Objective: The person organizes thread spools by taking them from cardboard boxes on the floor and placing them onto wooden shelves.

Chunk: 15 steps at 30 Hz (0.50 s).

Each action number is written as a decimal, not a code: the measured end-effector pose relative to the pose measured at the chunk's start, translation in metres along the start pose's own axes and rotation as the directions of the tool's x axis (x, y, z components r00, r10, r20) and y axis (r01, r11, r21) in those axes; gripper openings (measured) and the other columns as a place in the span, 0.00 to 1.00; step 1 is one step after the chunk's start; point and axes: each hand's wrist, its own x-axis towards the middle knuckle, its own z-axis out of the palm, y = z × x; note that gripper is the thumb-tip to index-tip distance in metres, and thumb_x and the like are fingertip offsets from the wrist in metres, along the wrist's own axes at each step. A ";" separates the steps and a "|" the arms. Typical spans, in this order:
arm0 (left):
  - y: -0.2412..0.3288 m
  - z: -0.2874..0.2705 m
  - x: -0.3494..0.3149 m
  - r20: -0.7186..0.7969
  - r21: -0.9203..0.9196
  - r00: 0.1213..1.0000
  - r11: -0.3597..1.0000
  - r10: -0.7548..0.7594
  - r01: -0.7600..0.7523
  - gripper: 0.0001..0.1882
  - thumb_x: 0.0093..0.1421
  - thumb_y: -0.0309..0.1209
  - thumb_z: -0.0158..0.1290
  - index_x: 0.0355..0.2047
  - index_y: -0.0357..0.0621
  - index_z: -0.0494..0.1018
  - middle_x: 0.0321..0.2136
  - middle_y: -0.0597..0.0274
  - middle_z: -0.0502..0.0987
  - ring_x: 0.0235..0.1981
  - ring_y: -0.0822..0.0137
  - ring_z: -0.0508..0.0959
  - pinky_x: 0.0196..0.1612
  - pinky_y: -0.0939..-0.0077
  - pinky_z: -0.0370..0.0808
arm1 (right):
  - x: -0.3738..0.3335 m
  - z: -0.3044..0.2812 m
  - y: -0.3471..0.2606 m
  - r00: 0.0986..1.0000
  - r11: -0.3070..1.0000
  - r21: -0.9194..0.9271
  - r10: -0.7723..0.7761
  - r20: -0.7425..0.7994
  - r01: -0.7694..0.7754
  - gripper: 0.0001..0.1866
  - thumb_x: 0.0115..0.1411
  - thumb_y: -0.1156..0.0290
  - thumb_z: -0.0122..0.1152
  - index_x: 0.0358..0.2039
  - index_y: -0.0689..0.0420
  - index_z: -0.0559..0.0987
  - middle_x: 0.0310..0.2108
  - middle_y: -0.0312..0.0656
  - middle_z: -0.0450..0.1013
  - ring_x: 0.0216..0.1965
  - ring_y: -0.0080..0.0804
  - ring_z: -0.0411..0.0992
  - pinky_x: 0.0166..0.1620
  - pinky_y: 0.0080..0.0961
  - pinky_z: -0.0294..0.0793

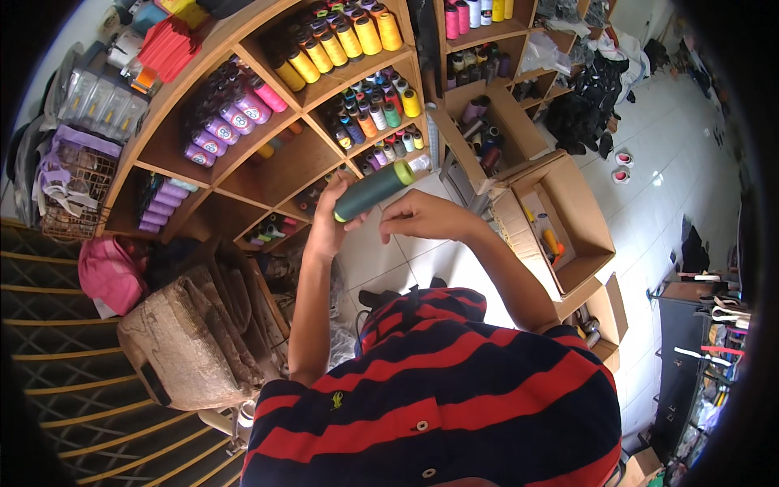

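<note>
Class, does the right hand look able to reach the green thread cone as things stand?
Probably yes: the right hand is close to the green thread cone, which the left hand holds, and nothing visible blocks the gap.

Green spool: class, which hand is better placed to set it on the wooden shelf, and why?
Probably the left hand: it holds the green spool and is nearer the wooden shelf; the right hand appears apart from the spool.

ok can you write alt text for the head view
A person's left grip holds a dark green thread spool, with the curled right grip close beside it. Beyond are wooden shelves of colourful spools; open cardboard boxes stand to the right.
</note>
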 end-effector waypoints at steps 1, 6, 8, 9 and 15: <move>0.000 -0.002 -0.001 0.038 -0.046 0.999 0.999 -0.001 0.003 0.14 0.61 0.46 0.45 0.32 0.49 0.62 0.21 0.65 0.69 0.18 0.75 0.68 0.15 0.85 0.55 | 0.000 -0.004 0.014 0.998 0.997 0.047 0.058 -0.024 -0.057 0.08 0.60 0.68 0.56 0.31 0.58 0.80 0.21 0.32 0.72 0.20 0.16 0.65 0.26 0.18 0.64; -0.001 -0.006 -0.011 0.089 0.258 0.970 0.945 -0.228 0.199 0.15 0.57 0.48 0.48 0.32 0.51 0.63 0.23 0.73 0.68 0.21 0.79 0.68 0.18 0.87 0.60 | 0.014 -0.038 -0.007 0.983 0.975 0.137 0.180 -0.040 -0.173 0.09 0.60 0.65 0.57 0.30 0.56 0.80 0.15 0.29 0.67 0.13 0.10 0.56 0.16 0.14 0.53; -0.008 -0.008 -0.011 0.014 0.344 0.972 0.914 -0.234 0.215 0.15 0.58 0.47 0.47 0.33 0.51 0.63 0.24 0.73 0.67 0.22 0.79 0.69 0.19 0.87 0.61 | 0.022 -0.035 -0.023 0.996 0.999 0.024 0.036 -0.076 -0.035 0.11 0.61 0.64 0.57 0.28 0.58 0.80 0.16 0.30 0.67 0.18 0.15 0.62 0.22 0.18 0.60; -0.013 -0.013 -0.007 0.012 0.334 0.976 0.921 -0.216 0.200 0.14 0.59 0.47 0.46 0.34 0.50 0.64 0.25 0.72 0.66 0.22 0.79 0.69 0.21 0.87 0.63 | 0.027 -0.028 -0.026 0.993 0.996 -0.059 -0.068 -0.094 0.062 0.11 0.60 0.65 0.57 0.27 0.58 0.80 0.17 0.31 0.68 0.19 0.18 0.64 0.24 0.19 0.63; -0.018 -0.070 -0.008 -0.050 -0.196 0.998 0.981 -0.025 0.015 0.15 0.60 0.45 0.44 0.36 0.46 0.63 0.22 0.64 0.69 0.20 0.75 0.68 0.16 0.84 0.55 | 0.052 0.030 -0.027 0.991 0.991 0.021 0.132 0.016 -0.132 0.09 0.60 0.68 0.56 0.27 0.58 0.80 0.18 0.31 0.68 0.18 0.15 0.60 0.22 0.18 0.58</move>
